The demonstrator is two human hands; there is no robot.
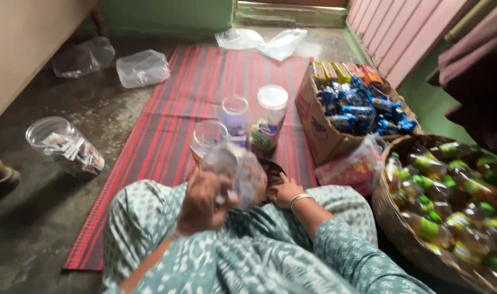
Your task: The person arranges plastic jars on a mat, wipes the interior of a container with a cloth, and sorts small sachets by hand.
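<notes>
Your left hand (205,201) holds a closed grip on a crumpled clear plastic bag (238,170). Your right hand (285,191) rests fingers spread on a dark round lid (271,170), grip released.

Ahead of the knees, three clear plastic jars (235,117) stand close together on the striped red mat (166,130), blocking the straight way forward. To the right the way is shut by a cardboard box of blue packets (319,128), a red packet bag (351,170) and a woven basket of bottles (392,218). The mat's left half and far end lie bare, with an empty jar (60,142) on the concrete floor (36,218) beyond its left edge.
</notes>
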